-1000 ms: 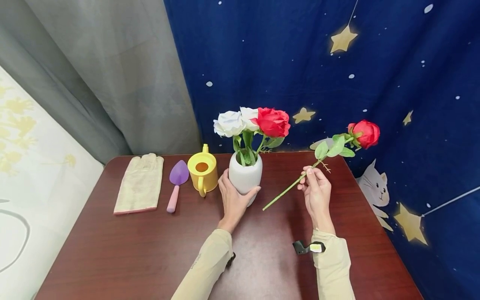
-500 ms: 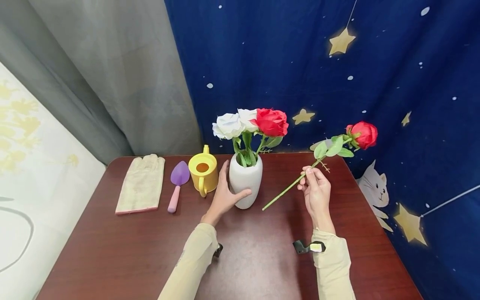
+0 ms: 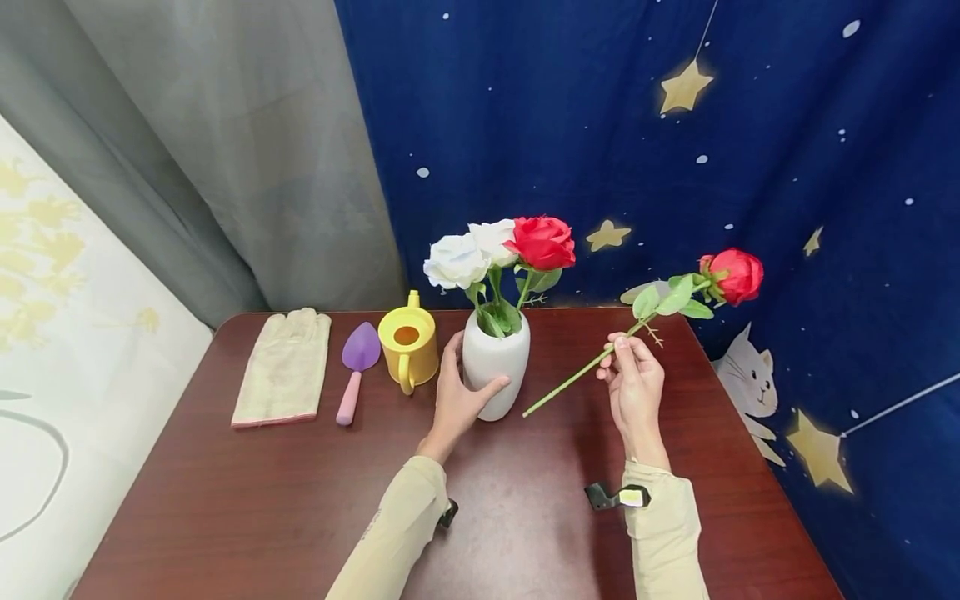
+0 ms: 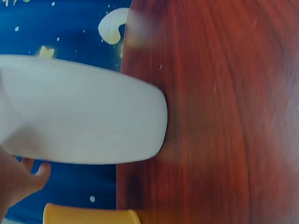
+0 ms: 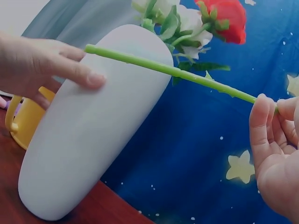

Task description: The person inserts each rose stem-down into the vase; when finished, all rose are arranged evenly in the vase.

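A white vase (image 3: 501, 362) stands on the brown table, slightly tilted in the head view, with two white roses (image 3: 456, 261) and a red rose (image 3: 542, 242) in its mouth. My left hand (image 3: 459, 406) holds the vase's left side, thumb across the front; its other fingers are partly hidden behind. To the right, my right hand (image 3: 633, 390) pinches the green stem of a second red rose (image 3: 735, 276) between thumb and fingers. That rose's bloom points up to the right. Its bare stem end (image 5: 93, 49) slants down towards the vase, crossing in front of it in the right wrist view.
A yellow watering can (image 3: 417, 346) stands just left of the vase. Further left lie a purple trowel (image 3: 361, 346) with a pink handle and a cream work glove (image 3: 283, 368). Behind the table (image 3: 247, 500) hang a grey curtain and a blue starry curtain (image 3: 540, 100).
My left hand loosened around the vase, shifted left, then came back against it. The vase and its flowers have turned and moved slightly. My right hand stays nearly still with the rose.
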`<state>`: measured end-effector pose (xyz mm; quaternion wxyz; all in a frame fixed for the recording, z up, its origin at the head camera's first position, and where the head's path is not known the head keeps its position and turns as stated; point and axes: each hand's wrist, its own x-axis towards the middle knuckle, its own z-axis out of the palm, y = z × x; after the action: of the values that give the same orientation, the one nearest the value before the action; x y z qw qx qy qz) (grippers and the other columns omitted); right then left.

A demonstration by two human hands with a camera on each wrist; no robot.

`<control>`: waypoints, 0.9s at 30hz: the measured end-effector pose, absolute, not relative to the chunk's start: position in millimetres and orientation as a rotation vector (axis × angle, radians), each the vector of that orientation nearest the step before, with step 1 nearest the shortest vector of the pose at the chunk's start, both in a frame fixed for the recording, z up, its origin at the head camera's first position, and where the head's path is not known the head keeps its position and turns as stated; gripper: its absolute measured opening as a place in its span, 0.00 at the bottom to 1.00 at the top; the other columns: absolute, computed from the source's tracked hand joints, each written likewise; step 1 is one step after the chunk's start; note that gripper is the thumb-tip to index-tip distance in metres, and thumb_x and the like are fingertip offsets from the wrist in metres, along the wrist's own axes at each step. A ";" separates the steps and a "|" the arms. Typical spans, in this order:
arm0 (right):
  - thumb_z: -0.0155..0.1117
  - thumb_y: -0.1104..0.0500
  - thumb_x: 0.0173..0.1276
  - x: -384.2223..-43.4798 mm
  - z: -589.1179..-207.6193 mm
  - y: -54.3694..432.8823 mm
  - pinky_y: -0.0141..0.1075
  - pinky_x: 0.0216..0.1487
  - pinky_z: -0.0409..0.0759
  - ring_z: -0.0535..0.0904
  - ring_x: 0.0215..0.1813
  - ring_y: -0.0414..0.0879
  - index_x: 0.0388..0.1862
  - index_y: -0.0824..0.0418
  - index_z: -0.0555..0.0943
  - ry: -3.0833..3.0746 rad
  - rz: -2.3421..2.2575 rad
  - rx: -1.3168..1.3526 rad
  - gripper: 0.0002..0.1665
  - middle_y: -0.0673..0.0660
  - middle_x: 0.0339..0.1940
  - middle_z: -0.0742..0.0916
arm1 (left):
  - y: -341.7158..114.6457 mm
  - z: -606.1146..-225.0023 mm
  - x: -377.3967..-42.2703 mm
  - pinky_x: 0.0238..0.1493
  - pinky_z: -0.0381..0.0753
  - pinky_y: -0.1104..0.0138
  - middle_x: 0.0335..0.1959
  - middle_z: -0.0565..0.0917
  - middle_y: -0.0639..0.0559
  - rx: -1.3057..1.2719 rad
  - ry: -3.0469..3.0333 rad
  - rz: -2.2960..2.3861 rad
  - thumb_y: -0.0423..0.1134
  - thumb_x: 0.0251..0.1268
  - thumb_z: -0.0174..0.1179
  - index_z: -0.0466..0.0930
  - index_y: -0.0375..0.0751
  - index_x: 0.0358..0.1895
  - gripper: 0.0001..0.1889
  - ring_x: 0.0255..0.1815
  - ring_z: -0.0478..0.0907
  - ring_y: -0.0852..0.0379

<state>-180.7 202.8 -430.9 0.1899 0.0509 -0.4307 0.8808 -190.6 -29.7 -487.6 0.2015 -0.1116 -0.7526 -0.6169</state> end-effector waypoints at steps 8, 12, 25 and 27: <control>0.54 0.69 0.68 -178.6 -420.5 200.1 0.27 0.18 0.75 0.77 0.24 0.43 0.35 0.69 0.80 -1.134 2.445 0.156 0.07 0.60 0.28 0.81 | -17.1 -498.3 -187.7 0.60 0.64 0.61 0.59 0.67 0.54 -0.137 -2.087 -1.616 0.51 0.37 0.76 0.58 0.47 0.65 0.49 0.59 0.65 0.59; 0.55 0.69 0.68 -178.5 -416.3 200.1 0.27 0.18 0.75 0.77 0.25 0.43 0.36 0.70 0.79 -1.106 2.420 0.158 0.06 0.60 0.28 0.81 | -11.0 -498.1 -185.1 0.60 0.64 0.62 0.57 0.67 0.54 -0.061 -2.079 -1.569 0.53 0.36 0.76 0.59 0.47 0.64 0.48 0.59 0.64 0.59; 0.57 0.67 0.67 -185.5 -397.0 196.2 0.28 0.19 0.77 0.79 0.26 0.45 0.37 0.72 0.79 -0.975 2.346 0.148 0.07 0.62 0.30 0.81 | 0.0 -500.5 -180.8 0.59 0.64 0.58 0.56 0.67 0.51 0.037 -1.996 -1.483 0.52 0.34 0.77 0.60 0.45 0.63 0.49 0.59 0.62 0.56; 0.57 0.68 0.67 -186.4 -394.9 194.3 0.29 0.20 0.77 0.79 0.26 0.46 0.37 0.73 0.79 -0.966 2.336 0.135 0.07 0.62 0.30 0.81 | 0.2 -500.5 -180.9 0.58 0.64 0.58 0.56 0.66 0.51 0.037 -2.001 -1.481 0.53 0.34 0.77 0.60 0.45 0.63 0.49 0.59 0.62 0.56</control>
<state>-186.4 194.3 -394.9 0.3006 0.0509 -0.3639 0.8801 -180.9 0.2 -500.5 0.3204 0.0139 -0.7613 -0.5635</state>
